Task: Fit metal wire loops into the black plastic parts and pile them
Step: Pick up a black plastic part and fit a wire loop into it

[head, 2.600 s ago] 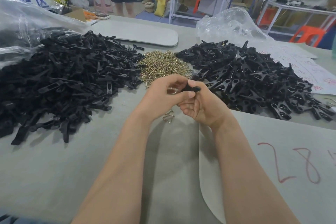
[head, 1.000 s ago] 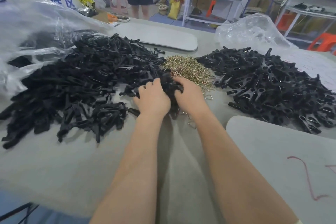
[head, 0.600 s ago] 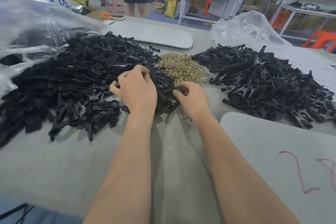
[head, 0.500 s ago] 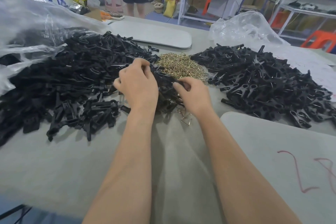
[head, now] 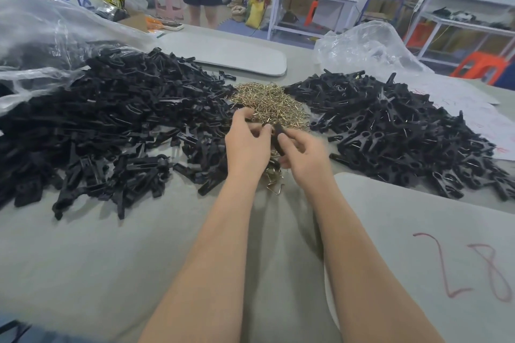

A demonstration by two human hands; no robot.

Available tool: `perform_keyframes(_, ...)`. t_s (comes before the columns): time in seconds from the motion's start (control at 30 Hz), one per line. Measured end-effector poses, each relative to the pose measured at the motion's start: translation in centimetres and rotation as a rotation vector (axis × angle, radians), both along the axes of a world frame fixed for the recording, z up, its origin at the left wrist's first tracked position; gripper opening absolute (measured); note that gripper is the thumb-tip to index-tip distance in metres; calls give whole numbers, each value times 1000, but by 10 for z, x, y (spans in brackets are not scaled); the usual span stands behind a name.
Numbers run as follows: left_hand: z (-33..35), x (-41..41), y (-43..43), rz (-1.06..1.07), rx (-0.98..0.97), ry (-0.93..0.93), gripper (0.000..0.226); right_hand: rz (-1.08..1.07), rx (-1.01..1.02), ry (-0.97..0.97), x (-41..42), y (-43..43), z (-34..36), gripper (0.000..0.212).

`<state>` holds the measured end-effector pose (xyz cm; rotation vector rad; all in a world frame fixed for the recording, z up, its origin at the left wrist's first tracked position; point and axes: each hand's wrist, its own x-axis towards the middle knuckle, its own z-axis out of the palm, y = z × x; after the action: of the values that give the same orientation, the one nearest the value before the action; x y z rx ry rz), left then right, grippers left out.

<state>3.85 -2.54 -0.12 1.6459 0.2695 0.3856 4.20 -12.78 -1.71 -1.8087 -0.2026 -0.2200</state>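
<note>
Right hand pinches black plastic part over the table middle, just nearside of wire loops. Left hand is curled at its top, grip unclear. Part is probably light, stiff, slick; hold the flat body.

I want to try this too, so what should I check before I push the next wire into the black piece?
1. Black plastic part in hand: ok, the right hand pinches it.
2. Wire loop in the left hand: cannot tell, its curled fingers hide it.
3. Loop seated in the part: cannot tell.
4. More loops within reach: ok, the wire loop heap lies just beyond the hands, and loose loops lie under them.
5. Where finished ones go: cannot tell, as there is a left black pile and a right black pile.
</note>
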Motion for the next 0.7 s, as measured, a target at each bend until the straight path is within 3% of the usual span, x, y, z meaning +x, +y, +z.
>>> perform_keyframes(0.17, -8, 3, -2, -201, -470, 51, 22, -47, 140, 39, 6, -2, 1, 13)
perform_keyframes(0.3, -8, 2, -2, -326, -394, 23, 20, -31, 169, 73, 6, -5, 2, 19)
perform_keyframes(0.4, -6, 1, -2, -281, -296, 30, 18, -53, 145, 86, 5, -4, 2, 8)
perform_keyframes(0.47, -5, 2, -2, -230, -261, 53, 15, -91, 120, 93, 5, -5, 4, 12)
perform_keyframes(0.7, -5, 3, -1, -217, -382, 81, 28, -54, 175, 115, 4, -16, 11, 20)
